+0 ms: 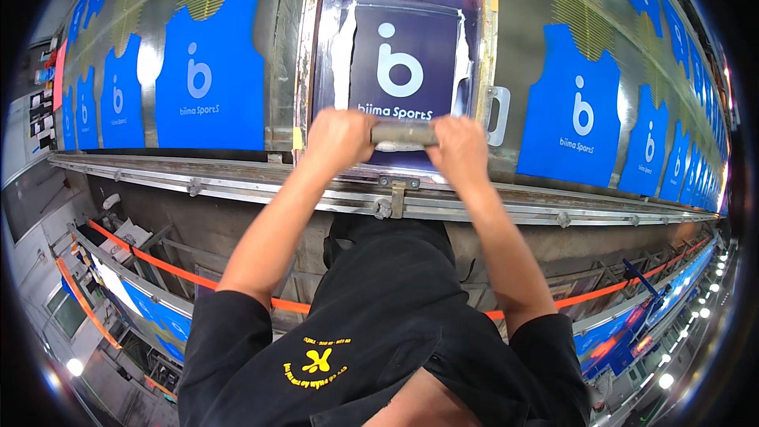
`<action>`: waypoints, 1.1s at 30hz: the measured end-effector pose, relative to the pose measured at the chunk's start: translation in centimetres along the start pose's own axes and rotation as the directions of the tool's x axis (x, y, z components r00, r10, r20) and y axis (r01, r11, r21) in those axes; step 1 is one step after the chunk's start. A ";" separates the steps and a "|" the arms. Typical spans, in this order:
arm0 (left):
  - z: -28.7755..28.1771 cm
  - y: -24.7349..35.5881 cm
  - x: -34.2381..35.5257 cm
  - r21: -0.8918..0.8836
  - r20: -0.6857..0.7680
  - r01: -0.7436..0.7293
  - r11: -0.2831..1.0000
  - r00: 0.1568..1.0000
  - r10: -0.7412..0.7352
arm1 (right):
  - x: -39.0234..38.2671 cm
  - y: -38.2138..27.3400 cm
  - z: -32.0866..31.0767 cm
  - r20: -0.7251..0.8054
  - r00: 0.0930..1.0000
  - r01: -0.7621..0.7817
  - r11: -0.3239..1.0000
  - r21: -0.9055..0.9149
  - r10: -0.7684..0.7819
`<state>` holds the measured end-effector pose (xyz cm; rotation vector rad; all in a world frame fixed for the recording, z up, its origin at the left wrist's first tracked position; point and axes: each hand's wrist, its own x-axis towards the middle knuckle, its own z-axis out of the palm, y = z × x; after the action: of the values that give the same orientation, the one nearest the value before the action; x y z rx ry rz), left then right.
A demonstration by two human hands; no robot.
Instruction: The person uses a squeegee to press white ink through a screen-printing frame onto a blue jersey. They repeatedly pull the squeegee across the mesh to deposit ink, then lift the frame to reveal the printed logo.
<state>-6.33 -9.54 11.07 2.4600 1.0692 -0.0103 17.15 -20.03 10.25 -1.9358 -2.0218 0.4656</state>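
Note:
Both my hands grip a squeegee point(403, 134) at the near end of a framed printing screen point(364, 55). My left hand point(338, 138) is closed round the squeegee's left end, and my right hand point(461, 149) round its right end. White ink shows below the bar and in streaks along both sides of the screen's dark mesh. A pale round-letter design with lettering under it shows in the middle of the mesh. The screen's worn wooden-looking frame lies on the long table, and most of the squeegee's blade is hidden.
Blue fabric shirt panels with white prints lie on both sides, one at left point(209, 79) and one at right point(571, 111). A white handle point(498, 116) juts beside the screen. A metal rail point(213, 182) edges the table, and an orange strip point(190, 275) runs behind me.

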 end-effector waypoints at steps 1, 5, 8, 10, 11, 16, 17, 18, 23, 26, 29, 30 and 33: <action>0.8 0.6 -1.9 -0.005 -0.007 -0.008 1.000 1.000 0.008 | -2.0 -0.7 0.4 0.045 0.998 -0.040 0.999 0.025 0.039; 3.2 2.9 -6.9 0.028 -0.140 -0.034 0.999 0.989 0.038 | -6.9 -2.5 1.4 -0.081 0.997 0.016 0.998 0.056 -0.012; 3.1 4.8 -9.9 0.045 -0.073 -0.034 0.998 0.997 0.037 | -9.6 -3.4 0.2 0.022 1.000 0.013 0.995 0.097 -0.015; 1.9 5.2 -10.9 0.026 0.110 -0.029 0.999 0.994 0.026 | -10.4 -3.7 -1.0 0.052 0.997 0.054 0.992 0.112 -0.060; 1.0 5.1 -10.8 0.022 0.034 -0.077 0.997 0.996 0.077 | -10.3 -3.6 -1.5 0.042 0.997 0.063 0.991 0.122 -0.068; -3.3 1.0 -0.6 0.020 0.331 -0.030 0.999 0.943 0.022 | -2.4 0.0 -3.5 0.012 0.996 0.087 0.994 0.059 -0.088; -4.2 0.0 3.1 0.084 0.379 0.005 0.996 0.925 -0.036 | 0.7 1.1 -3.8 -0.020 0.995 0.094 0.994 0.047 -0.093; -5.2 -1.2 6.7 0.156 0.401 -0.037 0.987 0.916 -0.029 | 4.2 2.1 -4.1 -0.058 0.994 0.095 0.994 0.053 -0.092; -10.8 -5.9 21.4 0.201 0.289 -0.032 0.979 0.957 -0.028 | 19.0 6.8 -7.1 0.038 0.990 -0.138 0.990 0.037 0.136; -11.5 -7.6 25.0 0.157 0.244 -0.016 0.987 0.969 -0.023 | 23.3 8.3 -5.8 -0.015 0.982 -0.187 0.976 0.113 0.190; -9.4 -7.9 24.0 0.164 0.105 -0.006 0.987 0.994 -0.011 | 22.3 8.5 -3.2 -0.159 0.977 -0.139 0.990 0.027 0.141; -8.4 -7.6 22.5 0.146 0.067 -0.005 0.989 0.998 -0.005 | 21.0 8.3 -2.4 -0.214 0.971 -0.117 0.993 -0.029 0.108; -5.2 -5.7 15.2 0.114 -0.024 0.029 0.993 0.999 -0.026 | 14.4 6.1 -1.4 -0.205 0.978 0.016 0.999 -0.045 -0.025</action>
<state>-0.56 6.51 10.64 2.5520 1.1411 -0.0544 22.59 -5.42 8.79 -1.9000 -1.9320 0.2076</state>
